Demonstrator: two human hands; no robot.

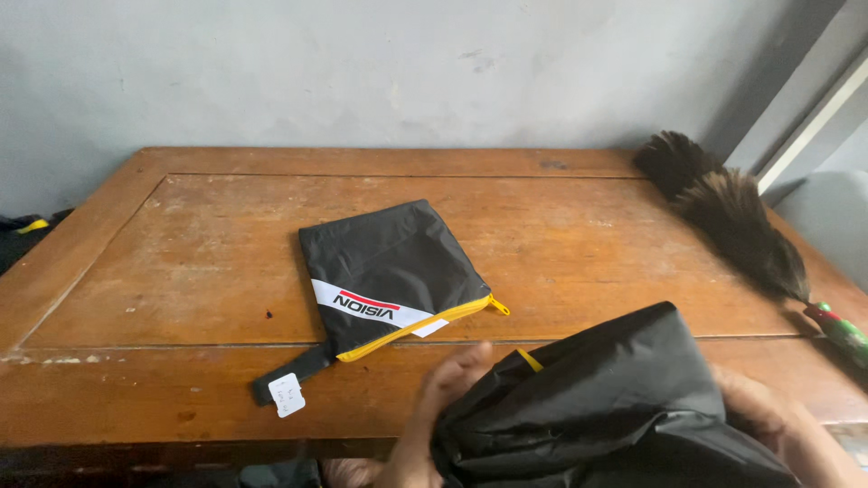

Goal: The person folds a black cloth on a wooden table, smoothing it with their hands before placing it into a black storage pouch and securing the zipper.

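Near the table's front edge | left hand (443, 398) and right hand (768, 416) both grip a bundled black jacket (597, 398) | flat black pouch (389, 271) with yellow zipper lies just beyond | risk: slippery fabric could unroll if either grip loosens, or sweep the pouch's paper tag (287, 394).

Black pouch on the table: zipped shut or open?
Shut, it seems: the black pouch lies flat, its yellow zipper running closed along the edge to the pull.

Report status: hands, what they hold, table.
Left hand and right hand both grip black fabric bundle. Zipped black pouch flat on wooden table, untouched. Feather duster at right edge.
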